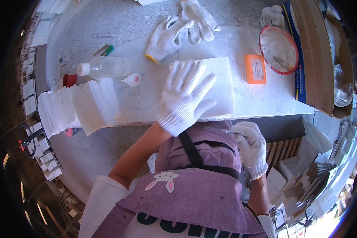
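My left hand (186, 95), in a white knit glove, lies flat with fingers spread on a smooth white rectangular tile (222, 87) at the table's front edge. My right hand (249, 146), gloved the same way, is closed just in front of that edge, to the right of the apron's middle. From its fingers pokes the tip of a small thin metallic tool (227, 131); the rest is hidden in the grip. Right of the tile sits an orange block-shaped box (255, 69). Beyond it a red-rimmed bowl (261, 49) holds white material and a small spatula (282, 62).
Thin white tiles (93, 105) stand in a row at the left front edge. Behind them are a clear bottle (109, 67), a small dropper bottle (132, 79) and a red cup (70, 80). Spare gloves (166, 37) lie at the back. A cardboard box (315, 55) borders the right.
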A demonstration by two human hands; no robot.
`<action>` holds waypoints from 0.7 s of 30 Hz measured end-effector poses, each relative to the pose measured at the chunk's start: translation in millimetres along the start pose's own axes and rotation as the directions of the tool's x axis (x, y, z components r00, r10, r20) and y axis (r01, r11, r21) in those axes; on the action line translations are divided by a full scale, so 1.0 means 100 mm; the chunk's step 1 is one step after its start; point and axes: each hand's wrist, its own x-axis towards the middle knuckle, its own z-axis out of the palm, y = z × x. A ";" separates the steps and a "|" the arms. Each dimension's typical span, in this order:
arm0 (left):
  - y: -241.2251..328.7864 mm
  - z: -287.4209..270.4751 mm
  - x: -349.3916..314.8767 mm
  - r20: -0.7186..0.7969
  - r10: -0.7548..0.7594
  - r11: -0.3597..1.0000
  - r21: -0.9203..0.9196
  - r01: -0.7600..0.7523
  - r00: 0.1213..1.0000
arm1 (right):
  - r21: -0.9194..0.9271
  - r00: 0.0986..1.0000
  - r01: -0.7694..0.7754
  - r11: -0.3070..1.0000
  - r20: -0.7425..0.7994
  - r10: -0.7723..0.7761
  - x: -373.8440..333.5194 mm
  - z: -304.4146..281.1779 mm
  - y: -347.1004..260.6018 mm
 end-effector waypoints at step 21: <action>0.27 0.01 -0.53 0.121 0.094 0.966 -0.253 -0.061 0.988 | -0.066 0.791 -0.088 0.994 -0.611 0.029 0.94 -0.71 0.19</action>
